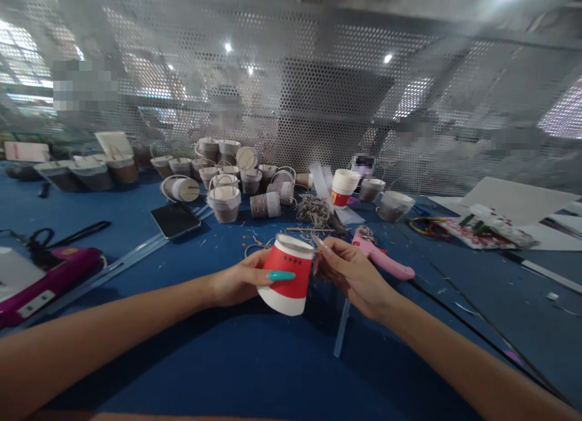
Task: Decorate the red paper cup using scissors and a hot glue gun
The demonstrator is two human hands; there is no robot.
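My left hand point(243, 280) is wrapped round a red and white paper cup point(291, 272), its thumb with a long turquoise nail lying across the front. The cup is upside down and slightly tilted, narrow end up. Grey twine point(293, 244) runs along the edge of that narrow end. At the cup's right side, my right hand point(357, 275) has its fingers pinched together by the end of the twine. Just beyond the right hand lies a pink glue gun point(384, 260), with a clear glue stick point(342, 330) below the hand.
A tangle of grey twine point(314, 210) lies behind the cup, next to a stack of paper cups point(344, 184). Several twine-wrapped cup buckets point(226, 202) stand at the back. A phone point(175, 219) and a magenta device point(54, 281) lie left; a patterned bag point(491, 230) lies right.
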